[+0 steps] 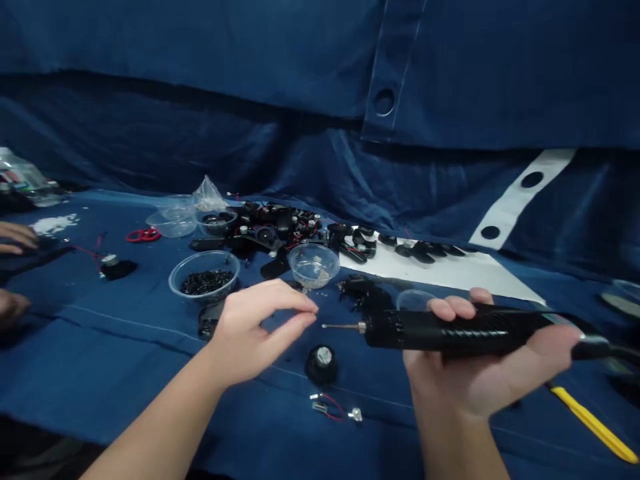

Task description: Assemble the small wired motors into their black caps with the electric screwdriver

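My right hand (pixel 480 373) grips a black electric screwdriver (pixel 450 331) across the palm, its thin metal bit (pixel 340 327) pointing left. My left hand (pixel 260 323) hovers over the blue cloth (pixel 125 333), just left of the bit's tip. Its thumb and index finger nearly meet, and I cannot tell whether something tiny lies between them. Close to those fingertips stands a clear plastic cup of small silver screws (pixel 313 265). A black round knob (pixel 321 365) sits below them, near a small part with red wire (pixel 334 407).
Black plastic parts (pixel 273 227) lie heaped at the back, with more on a white sheet (pixel 440 273). A clear bowl of black screws (pixel 204 277) and red-handled scissors (pixel 143 235) lie left. A co-worker's hands (pixel 17 237) reach in at far left. A yellow tool (pixel 595 423) lies right.
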`<state>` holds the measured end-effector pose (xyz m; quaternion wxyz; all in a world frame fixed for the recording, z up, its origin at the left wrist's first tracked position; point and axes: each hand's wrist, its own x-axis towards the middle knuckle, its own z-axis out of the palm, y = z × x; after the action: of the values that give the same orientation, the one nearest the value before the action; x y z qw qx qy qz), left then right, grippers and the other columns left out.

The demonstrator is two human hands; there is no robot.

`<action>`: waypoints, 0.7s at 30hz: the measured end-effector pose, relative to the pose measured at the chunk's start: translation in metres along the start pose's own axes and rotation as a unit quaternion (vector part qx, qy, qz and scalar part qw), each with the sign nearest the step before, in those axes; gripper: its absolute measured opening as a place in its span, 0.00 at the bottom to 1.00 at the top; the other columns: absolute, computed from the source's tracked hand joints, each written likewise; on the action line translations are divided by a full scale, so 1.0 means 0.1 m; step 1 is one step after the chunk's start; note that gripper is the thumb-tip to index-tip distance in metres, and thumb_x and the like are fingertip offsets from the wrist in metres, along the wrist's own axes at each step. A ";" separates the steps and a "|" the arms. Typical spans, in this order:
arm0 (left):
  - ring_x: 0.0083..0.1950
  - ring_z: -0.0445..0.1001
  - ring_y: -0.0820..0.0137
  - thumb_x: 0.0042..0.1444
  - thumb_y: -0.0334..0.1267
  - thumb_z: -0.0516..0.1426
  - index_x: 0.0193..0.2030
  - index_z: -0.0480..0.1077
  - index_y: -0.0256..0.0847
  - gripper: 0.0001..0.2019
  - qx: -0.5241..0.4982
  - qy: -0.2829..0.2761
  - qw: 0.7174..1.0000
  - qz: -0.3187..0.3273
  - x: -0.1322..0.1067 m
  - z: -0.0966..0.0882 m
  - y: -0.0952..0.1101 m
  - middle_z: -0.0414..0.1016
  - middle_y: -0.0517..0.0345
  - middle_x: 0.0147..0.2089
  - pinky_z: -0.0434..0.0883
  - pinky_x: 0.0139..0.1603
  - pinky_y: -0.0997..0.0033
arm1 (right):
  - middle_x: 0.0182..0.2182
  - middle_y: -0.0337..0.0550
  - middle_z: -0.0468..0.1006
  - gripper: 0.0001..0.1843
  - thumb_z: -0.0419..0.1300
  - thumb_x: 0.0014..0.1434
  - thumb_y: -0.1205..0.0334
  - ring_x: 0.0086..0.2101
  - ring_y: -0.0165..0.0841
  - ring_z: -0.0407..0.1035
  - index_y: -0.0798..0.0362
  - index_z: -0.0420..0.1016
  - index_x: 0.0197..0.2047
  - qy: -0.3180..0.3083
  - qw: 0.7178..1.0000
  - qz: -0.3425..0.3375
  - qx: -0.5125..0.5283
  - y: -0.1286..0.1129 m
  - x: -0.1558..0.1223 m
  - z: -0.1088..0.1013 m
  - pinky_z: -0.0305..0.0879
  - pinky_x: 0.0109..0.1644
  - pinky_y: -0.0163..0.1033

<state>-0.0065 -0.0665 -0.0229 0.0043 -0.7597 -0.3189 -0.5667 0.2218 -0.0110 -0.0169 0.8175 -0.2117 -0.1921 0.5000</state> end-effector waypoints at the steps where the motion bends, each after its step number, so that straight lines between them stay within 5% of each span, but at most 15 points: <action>1: 0.40 0.83 0.68 0.57 0.21 0.66 0.47 0.78 0.41 0.14 -0.006 -0.004 1.000 -0.002 -0.04 0.01 -0.01 0.85 0.54 0.39 0.82 0.41 0.68 | 0.21 0.34 0.71 0.31 0.68 0.43 0.29 0.21 0.29 0.69 0.50 0.78 0.32 0.002 1.000 0.000 -0.010 0.02 0.01 -0.04 0.68 0.17 0.33; 7: 0.39 0.83 0.67 0.57 0.20 0.66 0.50 0.78 0.43 0.18 -0.035 -0.038 0.999 -0.003 -0.06 0.07 0.03 0.85 0.55 0.39 0.82 0.39 0.67 | 0.20 0.33 0.71 0.33 0.70 0.39 0.26 0.20 0.29 0.70 0.48 0.78 0.32 -0.049 0.998 -0.011 -0.043 0.02 0.03 -0.14 0.69 0.17 0.34; 21: 0.38 0.84 0.66 0.55 0.18 0.65 0.50 0.78 0.41 0.19 -0.065 -0.010 0.998 0.003 -0.09 0.15 0.01 0.85 0.54 0.37 0.81 0.37 0.66 | 0.18 0.31 0.73 0.32 0.71 0.36 0.28 0.19 0.27 0.70 0.48 0.79 0.30 -0.068 0.997 -0.014 -0.029 -0.03 0.08 -0.17 0.69 0.17 0.32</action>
<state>0.0057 -0.0661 -0.0358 -0.0461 -0.7652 -0.2790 -0.5783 0.2366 -0.0073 -0.0290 0.8029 -0.1986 -0.2645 0.4960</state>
